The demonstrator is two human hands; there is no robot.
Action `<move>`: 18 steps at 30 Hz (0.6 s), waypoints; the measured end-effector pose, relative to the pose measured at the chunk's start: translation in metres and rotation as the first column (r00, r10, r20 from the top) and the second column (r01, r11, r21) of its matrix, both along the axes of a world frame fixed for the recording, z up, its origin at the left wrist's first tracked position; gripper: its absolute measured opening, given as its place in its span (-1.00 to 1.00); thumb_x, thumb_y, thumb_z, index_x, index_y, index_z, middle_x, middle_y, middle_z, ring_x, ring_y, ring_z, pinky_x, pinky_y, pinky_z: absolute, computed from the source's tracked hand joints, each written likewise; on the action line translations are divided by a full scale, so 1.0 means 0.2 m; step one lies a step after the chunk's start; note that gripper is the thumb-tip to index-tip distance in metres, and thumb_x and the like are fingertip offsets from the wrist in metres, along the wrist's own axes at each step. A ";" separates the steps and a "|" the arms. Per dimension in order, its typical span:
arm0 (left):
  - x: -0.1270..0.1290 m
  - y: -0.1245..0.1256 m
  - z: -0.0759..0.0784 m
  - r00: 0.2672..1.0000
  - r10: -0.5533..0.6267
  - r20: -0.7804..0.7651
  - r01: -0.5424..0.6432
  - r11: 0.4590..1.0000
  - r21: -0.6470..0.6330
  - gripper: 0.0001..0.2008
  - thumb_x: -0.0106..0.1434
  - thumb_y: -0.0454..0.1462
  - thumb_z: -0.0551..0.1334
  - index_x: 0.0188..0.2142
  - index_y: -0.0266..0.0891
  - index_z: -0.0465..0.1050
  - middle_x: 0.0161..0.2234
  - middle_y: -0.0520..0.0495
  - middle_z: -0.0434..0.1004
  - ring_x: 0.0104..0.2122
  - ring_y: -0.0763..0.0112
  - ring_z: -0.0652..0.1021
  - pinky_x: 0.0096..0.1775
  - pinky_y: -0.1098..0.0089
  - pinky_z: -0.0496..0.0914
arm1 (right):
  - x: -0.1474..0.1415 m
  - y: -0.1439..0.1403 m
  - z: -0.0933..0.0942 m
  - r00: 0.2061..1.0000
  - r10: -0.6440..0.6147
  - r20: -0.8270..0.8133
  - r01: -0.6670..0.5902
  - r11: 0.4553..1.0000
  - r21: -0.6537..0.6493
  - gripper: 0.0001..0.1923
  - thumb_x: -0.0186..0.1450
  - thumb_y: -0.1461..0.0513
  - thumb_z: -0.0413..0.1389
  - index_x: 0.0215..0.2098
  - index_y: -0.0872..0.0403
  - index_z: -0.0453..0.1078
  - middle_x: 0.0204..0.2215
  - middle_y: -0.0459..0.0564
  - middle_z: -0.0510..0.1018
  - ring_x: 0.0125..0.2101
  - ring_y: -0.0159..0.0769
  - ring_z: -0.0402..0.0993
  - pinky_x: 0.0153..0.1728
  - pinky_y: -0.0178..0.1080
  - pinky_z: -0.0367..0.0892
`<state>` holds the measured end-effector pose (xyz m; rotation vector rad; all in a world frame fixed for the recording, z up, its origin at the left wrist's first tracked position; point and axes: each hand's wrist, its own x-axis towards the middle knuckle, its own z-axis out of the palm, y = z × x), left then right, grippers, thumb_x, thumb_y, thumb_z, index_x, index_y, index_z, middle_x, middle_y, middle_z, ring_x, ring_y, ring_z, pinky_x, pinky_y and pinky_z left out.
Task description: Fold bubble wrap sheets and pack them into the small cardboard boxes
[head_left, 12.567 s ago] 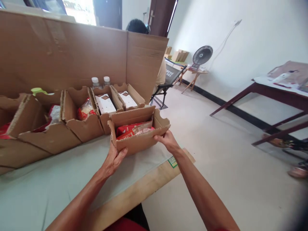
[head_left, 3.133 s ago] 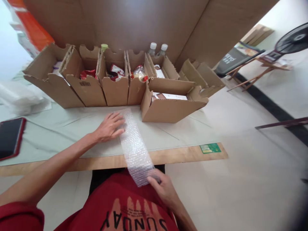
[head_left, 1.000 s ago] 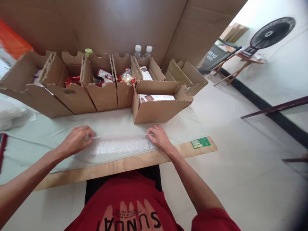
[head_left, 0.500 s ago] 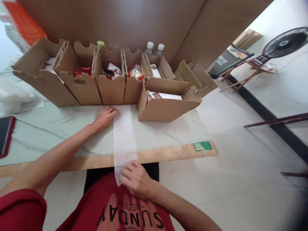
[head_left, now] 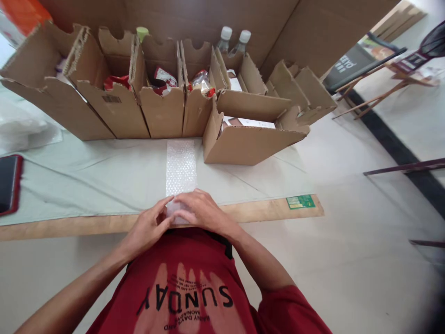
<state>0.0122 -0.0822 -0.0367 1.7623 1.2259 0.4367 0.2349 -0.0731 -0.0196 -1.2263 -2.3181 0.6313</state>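
Observation:
A narrow strip of bubble wrap [head_left: 181, 169] lies lengthwise on the pale cloth, from the foot of the cardboard boxes to the table's near edge. My left hand [head_left: 149, 227] is at the strip's near end, thumb and fingers curled about its left side. From the other side my right hand [head_left: 200, 211] grips the same end, its fingers across the top. The two hands almost meet at the fingertips, and they partly cover the near end of the wrap. Whether anything is inside the wrap there, I cannot tell.
Several open cardboard boxes [head_left: 162, 113] holding packets stand along the back. Another box [head_left: 255, 146] stands right of the strip. Bottles [head_left: 225, 39] show behind. A phone [head_left: 9, 185] lies at the left, near clear plastic [head_left: 21, 125]. The table's wooden edge [head_left: 264, 211] runs in front.
My left hand has come back from the strip's far end to its near end. My right hand has moved forward from my shirt onto the table edge, bringing the wrap's near end with it.

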 end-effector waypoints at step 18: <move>0.03 0.01 -0.11 0.973 0.201 -0.112 -0.096 0.795 0.600 -0.34 0.36 -0.11 0.28 0.38 -0.17 0.16 -0.03 -0.22 0.60 -0.16 0.17 0.62 -0.12 0.20 0.51 | 0.05 -0.22 -0.22 0.987 -0.144 0.066 0.118 0.947 0.298 -0.78 0.47 0.31 0.08 0.02 0.08 0.52 0.04 0.12 0.64 0.09 -0.14 0.47 0.08 -0.05 0.29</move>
